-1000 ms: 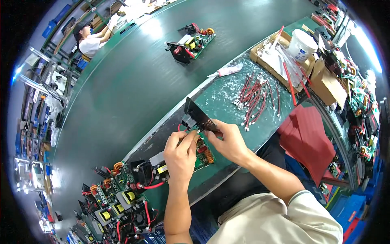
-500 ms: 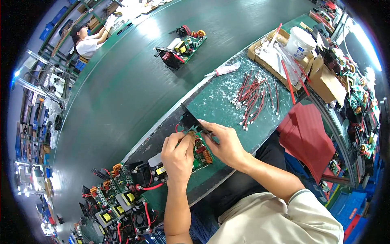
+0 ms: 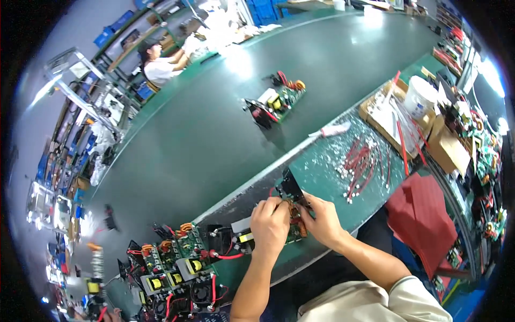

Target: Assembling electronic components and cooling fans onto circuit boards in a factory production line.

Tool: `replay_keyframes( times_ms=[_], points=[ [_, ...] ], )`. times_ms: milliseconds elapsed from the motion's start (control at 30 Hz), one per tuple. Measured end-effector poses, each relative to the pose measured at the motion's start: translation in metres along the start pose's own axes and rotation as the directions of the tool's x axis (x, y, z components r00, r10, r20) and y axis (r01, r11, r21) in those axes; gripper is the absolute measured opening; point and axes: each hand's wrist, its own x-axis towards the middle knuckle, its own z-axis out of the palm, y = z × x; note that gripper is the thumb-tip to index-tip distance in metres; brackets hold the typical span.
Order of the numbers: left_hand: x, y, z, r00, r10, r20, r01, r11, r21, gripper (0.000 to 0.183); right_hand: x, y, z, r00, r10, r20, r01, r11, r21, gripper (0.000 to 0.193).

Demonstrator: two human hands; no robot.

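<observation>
A green circuit board point(image 3: 293, 235) with a copper coil and a black end panel point(image 3: 290, 187) lies at the front edge of the bench, under both my hands. My left hand point(image 3: 270, 226) is closed, its fingertips pinched at the board beside the panel. What exactly sits between those fingertips is hidden. From the other side, my right hand point(image 3: 324, 220) grips the board and panel, thumb near the coil. Left of my left hand, a black fan housing point(image 3: 219, 239) and a thick red cable point(image 3: 230, 256) belong to the assemblies lying there.
Several circuit board assemblies point(image 3: 174, 263) crowd the lower left. Another assembly point(image 3: 274, 102) stands on the green table. Red wire leads point(image 3: 362, 163), a white tube point(image 3: 332, 130), a cardboard tray point(image 3: 370, 110), a white bucket point(image 3: 420, 96) and red sheets point(image 3: 421, 214) lie rightward. A person point(image 3: 161, 64) sits across.
The view has swung, so the scene sits lower and further right. My hands stay on the same board, with my right thumb closer to the coil. Blurred parts now show at the far left.
</observation>
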Motion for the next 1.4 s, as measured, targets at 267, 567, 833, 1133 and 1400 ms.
replay_keyframes(
  times_ms=[267,567,833,1133,1400],
  points=[
    [-0.026,-0.002,-0.085,0.853,-0.205,0.479,0.106,0.969,0.225,0.092,0.018,0.013,-0.020,0.964,0.246,0.105,-0.248,0.969,0.010,0.018],
    [-0.044,-0.024,-0.078,0.913,-0.139,0.383,0.023,0.956,0.292,0.103,0.021,0.011,-0.029,0.976,0.194,0.102,-0.202,0.977,0.074,0.018],
    [-0.015,0.014,-0.050,0.958,-0.134,0.253,0.083,0.975,0.205,0.091,0.039,0.041,-0.049,0.980,0.182,-0.081,-0.184,0.983,-0.021,0.016],
    [0.048,0.098,-0.159,0.678,0.548,-0.489,-0.037,-0.639,-0.768,0.045,0.036,0.041,-0.052,0.954,0.299,-0.020,-0.299,0.953,-0.050,0.019],
    [0.031,0.106,-0.187,0.640,0.596,-0.484,-0.003,-0.628,-0.778,0.049,0.034,0.032,-0.041,0.951,0.310,0.020,-0.310,0.951,-0.004,0.021]
  ],
)
